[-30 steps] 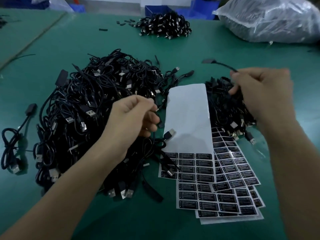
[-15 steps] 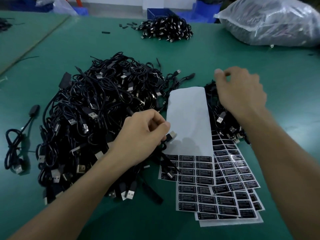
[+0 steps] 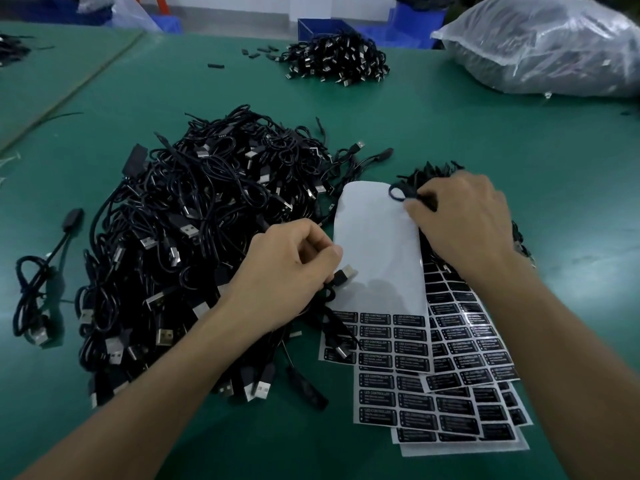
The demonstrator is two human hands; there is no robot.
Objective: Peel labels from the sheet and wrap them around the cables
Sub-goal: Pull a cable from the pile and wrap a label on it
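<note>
White label sheet [image 3: 377, 244] top half stripped; big heap of black USB cables [image 3: 194, 237], bench centre, left to do. Left hand [image 3: 294, 268] grips one plug-ended cable [image 3: 344, 274]; right hand [image 3: 464, 220] apparently pinches cable loop [image 3: 398, 195].

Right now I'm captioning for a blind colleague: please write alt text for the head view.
A person's left hand grips a USB cable beside a half-peeled label sheet on a green table. The right hand rests on a small cable pile, fingertips at a loop; a big cable pile lies left.
</note>
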